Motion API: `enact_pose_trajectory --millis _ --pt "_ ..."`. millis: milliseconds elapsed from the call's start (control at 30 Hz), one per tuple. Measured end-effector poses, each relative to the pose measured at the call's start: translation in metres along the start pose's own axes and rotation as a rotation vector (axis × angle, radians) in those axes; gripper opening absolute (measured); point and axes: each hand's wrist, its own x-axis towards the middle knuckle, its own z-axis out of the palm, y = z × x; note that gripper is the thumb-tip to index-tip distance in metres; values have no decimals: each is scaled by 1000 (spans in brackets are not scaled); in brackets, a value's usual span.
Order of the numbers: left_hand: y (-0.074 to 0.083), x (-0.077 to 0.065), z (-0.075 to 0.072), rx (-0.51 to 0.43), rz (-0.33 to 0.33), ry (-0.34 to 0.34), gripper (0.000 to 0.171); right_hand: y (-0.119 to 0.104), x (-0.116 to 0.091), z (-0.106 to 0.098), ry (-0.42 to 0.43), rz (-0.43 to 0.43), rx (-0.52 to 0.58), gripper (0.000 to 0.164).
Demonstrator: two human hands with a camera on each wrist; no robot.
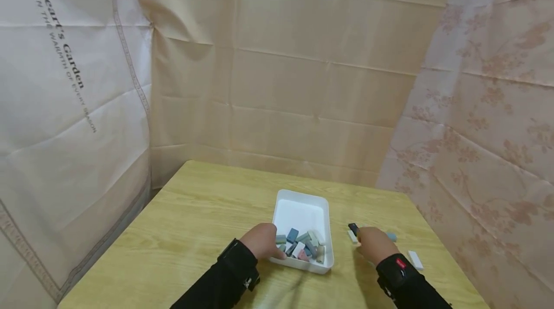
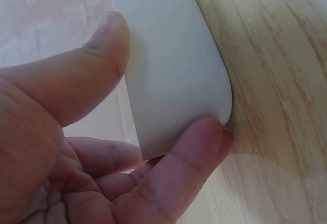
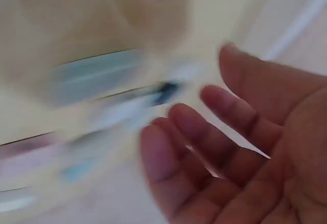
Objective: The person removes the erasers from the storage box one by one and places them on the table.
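A white rectangular tray (image 1: 301, 203) stands on the table with several small blocks (image 1: 292, 235) in blue, grey-green, white and pink heaped at its near end. My left hand (image 1: 261, 240) grips the tray's near left corner; in the left wrist view its thumb lies against the white wall (image 2: 173, 65) and its fingers bend round the corner. To the right of the tray, my right hand (image 1: 375, 245) is over a few loose pieces. Its fingers (image 3: 191, 127) are loosely bent, with nothing between them in the right wrist view, where the pieces beyond are blurred.
Around the right hand lie a black-ended piece (image 1: 353, 228), a small white block (image 1: 352, 236), a blue-grey piece (image 1: 391, 236) and a longer white block (image 1: 414, 260). The wood-grain table (image 1: 207, 212) is bordered by hanging cloth (image 1: 277, 83) at the back and sides.
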Motion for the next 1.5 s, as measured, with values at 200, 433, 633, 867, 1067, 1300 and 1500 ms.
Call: enact_pose_trajectory --millis 200,433,633,867,1067,1300,1500 --pt "2 1 0 10 30 -10 43 -84 47 -17 -34 -231 88 20" --pt "14 5 6 63 85 -41 42 -125 90 17 -191 -229 39 24" --pt "25 6 5 158 55 -76 39 -137 91 28 -203 -209 -38 19" --pt "23 4 5 157 61 -34 39 -137 86 34 -115 -272 -105 31" --pt "15 -1 10 94 57 -24 44 -121 73 21 8 -319 -2 22" --pt "9 -1 1 86 32 -19 43 -61 45 -29 37 -160 93 23" --pt "6 -3 -5 80 33 -26 42 -6 6 -38 -73 46 144 11"
